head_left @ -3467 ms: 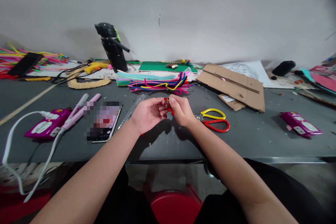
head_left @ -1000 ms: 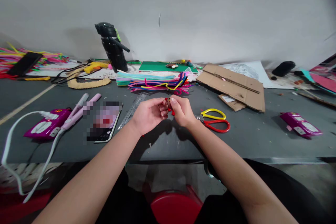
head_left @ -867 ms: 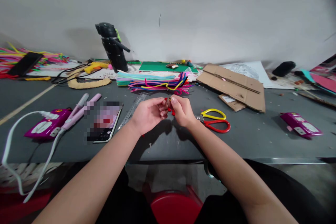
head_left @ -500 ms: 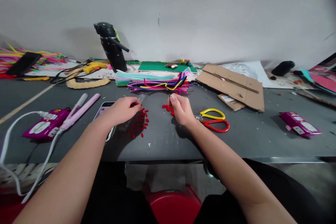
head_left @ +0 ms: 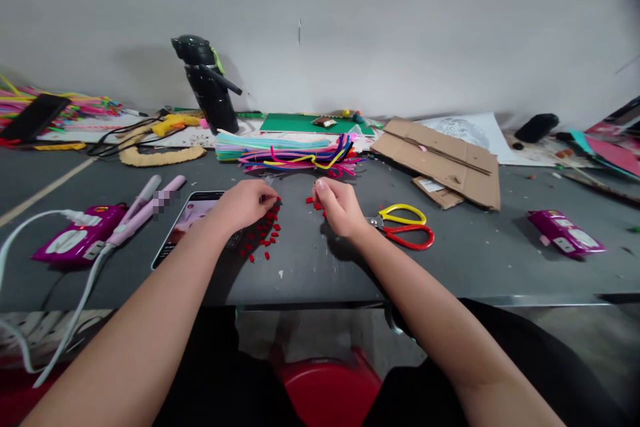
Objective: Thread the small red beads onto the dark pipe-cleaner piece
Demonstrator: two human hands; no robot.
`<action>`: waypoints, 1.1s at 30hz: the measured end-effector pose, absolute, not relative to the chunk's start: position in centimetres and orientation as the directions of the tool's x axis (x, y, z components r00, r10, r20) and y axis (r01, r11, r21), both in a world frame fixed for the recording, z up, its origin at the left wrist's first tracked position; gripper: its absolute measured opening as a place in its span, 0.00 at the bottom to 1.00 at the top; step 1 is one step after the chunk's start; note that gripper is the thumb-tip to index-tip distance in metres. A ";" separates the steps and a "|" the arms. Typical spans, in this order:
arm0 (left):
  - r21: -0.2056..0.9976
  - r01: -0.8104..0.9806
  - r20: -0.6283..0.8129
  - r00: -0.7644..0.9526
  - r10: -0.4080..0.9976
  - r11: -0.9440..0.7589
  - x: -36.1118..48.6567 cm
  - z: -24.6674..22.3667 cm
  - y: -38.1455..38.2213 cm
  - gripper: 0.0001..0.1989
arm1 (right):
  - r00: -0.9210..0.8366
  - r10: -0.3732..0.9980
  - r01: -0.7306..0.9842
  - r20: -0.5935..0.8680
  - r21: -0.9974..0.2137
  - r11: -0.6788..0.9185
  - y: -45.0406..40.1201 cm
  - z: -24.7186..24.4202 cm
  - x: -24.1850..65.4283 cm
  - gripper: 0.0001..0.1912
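Several small red pieces (head_left: 263, 237) lie scattered on the grey table, with a smaller cluster of red bits (head_left: 317, 203) to their right. My left hand (head_left: 251, 202) is over the upper end of the scattered pieces, its fingertips pinched together; what they hold is too small to name. To the right, my right hand (head_left: 338, 205) is closed with thumb against forefinger beside the smaller cluster, and a tiny thing at its fingertips is unclear. Scissors (head_left: 406, 227) with yellow and red handles lie just right of it. A phone (head_left: 186, 223) lies partly under my left forearm.
Behind my hands lies a bundle of coloured pipe cleaners (head_left: 300, 152). A black bottle (head_left: 210, 90) stands at the back left, cardboard (head_left: 443, 160) at the back right. Purple packs (head_left: 80, 237) and a pink hair straightener (head_left: 143, 213) are on the left.
My left hand has shifted slightly right, nearer my right hand, and its fingertips now reach the top of the red pieces. More of the phone shows. The whole view has moved a little.
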State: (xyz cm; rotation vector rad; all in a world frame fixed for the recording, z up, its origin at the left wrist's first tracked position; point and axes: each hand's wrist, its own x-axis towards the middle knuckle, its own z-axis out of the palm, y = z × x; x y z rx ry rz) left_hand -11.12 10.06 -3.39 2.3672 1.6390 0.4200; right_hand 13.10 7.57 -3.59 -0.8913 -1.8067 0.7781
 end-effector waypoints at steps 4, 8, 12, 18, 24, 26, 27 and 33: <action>0.314 0.885 0.080 0.336 0.938 -0.344 -10.9 -3.5 10.2 0.14 | -0.300 0.826 0.215 0.478 -0.810 0.546 7.6 -3.6 13.1 0.26; 0.305 0.898 0.066 0.312 0.948 -0.317 -10.9 -3.4 10.3 0.13 | -0.307 0.825 0.219 0.474 -0.809 0.546 7.6 -3.5 13.1 0.26; 0.318 0.920 0.042 0.230 0.972 -0.231 -11.1 -3.3 10.2 0.11 | -0.308 0.831 0.238 0.463 -0.808 0.538 7.6 -3.5 13.1 0.27; 0.325 0.922 0.075 0.196 0.978 -0.209 -11.7 -3.4 10.1 0.12 | -0.307 0.842 0.265 0.444 -0.810 0.524 7.6 -3.4 13.1 0.27; 0.381 0.861 0.198 0.279 0.940 -0.336 -9.1 -3.1 9.8 0.23 | -0.238 0.858 0.234 0.455 -0.831 0.505 7.6 -3.1 13.2 0.27; 0.412 0.813 0.217 0.350 0.911 -0.411 -7.5 -3.4 9.7 0.21 | -0.188 0.872 0.212 0.453 -0.848 0.486 7.8 -3.1 13.1 0.28; 0.425 0.787 0.222 0.388 0.894 -0.447 -6.8 -3.6 9.7 0.18 | -0.168 0.878 0.206 0.447 -0.855 0.475 7.9 -3.2 13.1 0.28; 0.400 0.780 0.169 0.452 0.876 -0.480 -4.3 -4.7 9.9 0.09 | -0.158 0.875 0.190 0.458 -0.855 0.482 8.1 -3.5 13.2 0.27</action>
